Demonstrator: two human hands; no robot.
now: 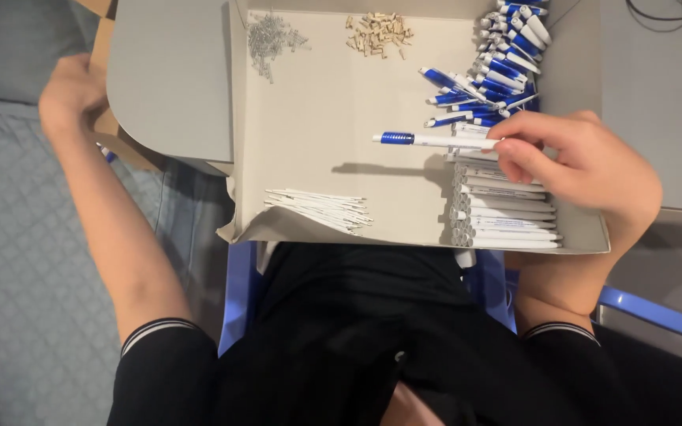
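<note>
One pen (436, 140) pinched in right hand (586, 162) over box (317, 134). Left hand (69, 91) outside box, fingers hidden, grip unclear.

I saw a matt grey cardboard box (317, 150) with a smooth, pale paper-like floor. My right hand (586, 162) held a glossy plastic pen (436, 140), white with a ribbed blue grip. At one o'clock lay shiny blue-and-white plastic pens (507, 63); at twelve, dull tan bits (378, 34); at eleven, glinting metal springs (270, 39). The bedcover (17, 260) looked like quilted grey cloth.
</note>
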